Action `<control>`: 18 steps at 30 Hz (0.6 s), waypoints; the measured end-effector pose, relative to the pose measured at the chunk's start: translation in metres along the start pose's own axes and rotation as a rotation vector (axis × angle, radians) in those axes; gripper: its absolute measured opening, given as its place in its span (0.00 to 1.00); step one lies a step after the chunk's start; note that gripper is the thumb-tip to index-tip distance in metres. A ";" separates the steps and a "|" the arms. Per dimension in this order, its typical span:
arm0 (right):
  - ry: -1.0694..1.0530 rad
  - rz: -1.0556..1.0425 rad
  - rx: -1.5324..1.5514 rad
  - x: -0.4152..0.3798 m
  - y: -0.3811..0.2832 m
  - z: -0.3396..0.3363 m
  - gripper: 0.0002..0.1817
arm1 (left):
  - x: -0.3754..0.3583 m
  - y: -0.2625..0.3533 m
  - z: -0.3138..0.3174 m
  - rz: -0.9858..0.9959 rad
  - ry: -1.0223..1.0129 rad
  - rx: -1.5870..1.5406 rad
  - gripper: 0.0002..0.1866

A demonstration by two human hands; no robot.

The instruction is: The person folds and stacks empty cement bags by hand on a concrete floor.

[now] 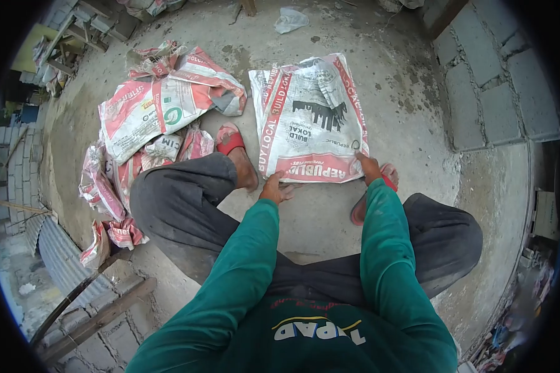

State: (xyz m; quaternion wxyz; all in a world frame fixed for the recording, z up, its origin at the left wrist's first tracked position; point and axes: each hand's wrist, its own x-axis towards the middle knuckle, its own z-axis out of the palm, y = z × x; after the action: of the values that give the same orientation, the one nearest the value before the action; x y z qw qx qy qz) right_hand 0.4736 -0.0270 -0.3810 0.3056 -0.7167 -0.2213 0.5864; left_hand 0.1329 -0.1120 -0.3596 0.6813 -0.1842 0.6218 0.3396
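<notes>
A flattened cement sack (314,133), white with red bands and printed "REPUBLIC" and "BUILD LOKAL", lies on the concrete floor between my feet, its lettering upside down to me. At its near left corner, my left hand (277,189) pinches the edge, with some fingers showing just below it. My right hand (369,168) grips the near right corner, thumb on top and the other fingers partly hidden. To the left, several crumpled cement sacks (146,115) are heaped beside my foot.
My feet in red slippers (231,140) flank the flat sack. A concrete block wall (498,93) rises at the right. A clear plastic bag (290,20) lies farther off. Corrugated metal (68,258) and a wooden plank (99,320) are at lower left.
</notes>
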 end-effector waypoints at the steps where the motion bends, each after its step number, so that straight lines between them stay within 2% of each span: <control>1: 0.041 -0.009 -0.047 0.004 0.008 -0.001 0.36 | 0.009 0.004 -0.001 0.101 -0.037 0.040 0.27; 2: 0.082 -0.022 -0.092 0.008 0.010 0.000 0.32 | 0.013 0.010 0.002 0.206 -0.072 0.080 0.27; 4: 0.050 -0.025 -0.056 0.009 0.007 0.000 0.32 | 0.005 0.035 0.028 0.250 -0.013 0.028 0.25; 6: 0.057 -0.036 -0.045 0.005 -0.008 0.002 0.31 | 0.013 0.058 0.050 0.225 0.184 0.308 0.22; 8: 0.083 -0.103 0.101 -0.020 -0.039 0.010 0.32 | -0.055 0.079 0.092 0.380 0.066 0.238 0.30; 9: 0.057 -0.117 0.097 -0.016 -0.045 0.015 0.32 | -0.084 0.094 0.116 0.507 -0.026 0.306 0.33; 11: 0.324 -0.166 0.008 0.005 -0.046 0.012 0.39 | -0.131 0.141 0.168 0.692 -0.254 0.456 0.32; 12: 0.307 -0.171 -0.002 0.005 -0.048 0.017 0.39 | -0.172 0.171 0.192 0.767 -0.299 0.543 0.32; 13: 0.457 -0.216 -0.053 0.002 -0.053 0.019 0.41 | -0.223 0.199 0.208 0.914 -0.289 0.642 0.33; 14: 0.609 -0.261 -0.103 -0.001 -0.058 0.019 0.42 | -0.243 0.233 0.224 1.184 -0.205 0.721 0.36; 15: 0.632 -0.246 -0.123 -0.002 -0.063 0.015 0.42 | -0.262 0.272 0.231 1.347 -0.216 0.822 0.40; 16: 0.626 -0.257 -0.126 -0.009 -0.078 0.015 0.42 | -0.277 0.310 0.231 1.512 -0.181 0.847 0.35; 18: 0.718 -0.409 -0.153 -0.035 -0.111 0.017 0.38 | -0.340 0.358 0.195 1.548 -0.098 1.133 0.42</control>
State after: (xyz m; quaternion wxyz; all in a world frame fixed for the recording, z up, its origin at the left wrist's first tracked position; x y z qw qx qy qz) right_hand 0.4543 0.0320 -0.2810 0.4195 -0.8375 -0.2815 0.2085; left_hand 0.0276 0.1911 0.0633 0.2811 0.6486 0.6138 0.3516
